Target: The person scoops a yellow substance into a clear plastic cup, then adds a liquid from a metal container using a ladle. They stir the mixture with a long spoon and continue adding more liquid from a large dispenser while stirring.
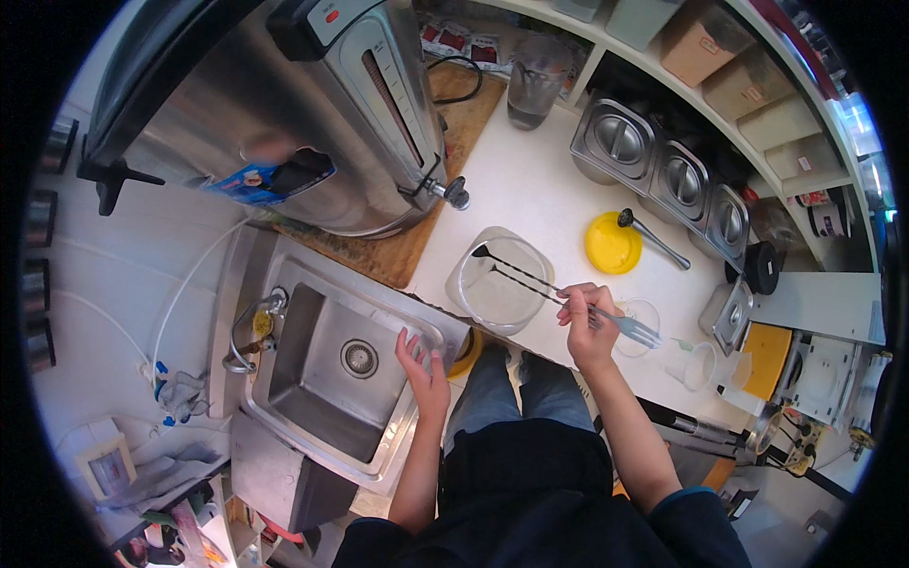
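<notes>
Two long twisted-stem metal bar spoons [525, 273] with forked ends are held in my right hand [591, 319]. Their dark spoon bowls hang over a clear square plastic container [501, 302] on the white counter, and the fork ends point to the right. My left hand [424, 373] is raised over the right rim of the stainless steel sink [334, 362], its fingers apart and nothing in it. A clear plastic cup [638, 309] sits on the counter, partly behind my right hand.
A large steel water boiler [341, 128] stands on a wooden board [398, 263]. A muddler [657, 241] rests on a yellow dish [612, 252]. Lidded steel pans [678, 177] line the back, near a clear pitcher [536, 85]. Several plastic cups [699, 366] stand at right.
</notes>
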The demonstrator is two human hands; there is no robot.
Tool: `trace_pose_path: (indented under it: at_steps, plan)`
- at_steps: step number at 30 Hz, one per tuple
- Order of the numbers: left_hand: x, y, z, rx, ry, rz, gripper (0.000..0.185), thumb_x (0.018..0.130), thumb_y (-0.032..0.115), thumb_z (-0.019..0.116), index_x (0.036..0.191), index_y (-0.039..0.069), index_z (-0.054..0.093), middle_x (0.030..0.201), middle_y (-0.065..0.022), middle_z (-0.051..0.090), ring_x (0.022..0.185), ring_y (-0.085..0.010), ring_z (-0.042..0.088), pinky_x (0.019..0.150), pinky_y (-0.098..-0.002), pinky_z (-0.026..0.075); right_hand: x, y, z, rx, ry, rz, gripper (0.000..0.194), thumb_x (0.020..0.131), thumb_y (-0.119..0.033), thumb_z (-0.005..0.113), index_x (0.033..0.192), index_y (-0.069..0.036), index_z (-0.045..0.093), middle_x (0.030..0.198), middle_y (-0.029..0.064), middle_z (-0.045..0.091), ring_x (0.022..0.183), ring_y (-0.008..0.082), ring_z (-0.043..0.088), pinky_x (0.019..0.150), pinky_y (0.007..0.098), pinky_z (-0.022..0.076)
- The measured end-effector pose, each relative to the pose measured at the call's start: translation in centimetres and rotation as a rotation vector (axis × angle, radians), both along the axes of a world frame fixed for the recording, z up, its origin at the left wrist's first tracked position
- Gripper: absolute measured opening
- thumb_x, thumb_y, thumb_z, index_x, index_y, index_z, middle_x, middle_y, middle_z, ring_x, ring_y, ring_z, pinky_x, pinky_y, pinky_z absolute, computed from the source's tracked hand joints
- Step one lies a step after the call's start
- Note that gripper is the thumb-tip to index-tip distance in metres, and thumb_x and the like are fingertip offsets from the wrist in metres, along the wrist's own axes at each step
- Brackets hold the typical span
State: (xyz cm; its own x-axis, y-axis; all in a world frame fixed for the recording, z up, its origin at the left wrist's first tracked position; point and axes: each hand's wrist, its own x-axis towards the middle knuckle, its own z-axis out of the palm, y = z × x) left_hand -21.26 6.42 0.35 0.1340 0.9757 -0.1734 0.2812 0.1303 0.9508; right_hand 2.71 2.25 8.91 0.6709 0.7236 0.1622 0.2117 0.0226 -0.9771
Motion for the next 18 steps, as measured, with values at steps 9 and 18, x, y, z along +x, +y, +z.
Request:
trace_pose_path:
  at_steps: [9,18]
  plan:
    - [-0.1,-0.2,-0.2,-0.015,-0.021,0.002,0.059,0.09,0.001,0.046,0.146,0.002,0.027,0.147,-0.0149,0.032,0.13,-0.0273,0.04,0.103,-0.0374,0.038,-1.0,-0.4,-0.4,0.009,0.027,0.039,0.015,0.099,-0.005,0.052,0.086,0.002,0.05,0.086,0.0152,0.066,0.06,0.0106,0.059,0.052,0.0234,0.0515]
    - [-0.5,0.2,0.6,-0.026,0.025,-0.019,0.056,0.093,0.005,0.046,0.145,0.001,0.029,0.146,-0.0161,0.034,0.131,-0.0277,0.04,0.103,-0.038,0.038,-0.2,-2.8,0.4,0.152,0.152,-0.072,0.015,0.096,-0.003,0.055,0.083,0.002,0.051,0.085,0.0179,0.067,0.061,0.0124,0.064,0.053,0.0243,0.055]
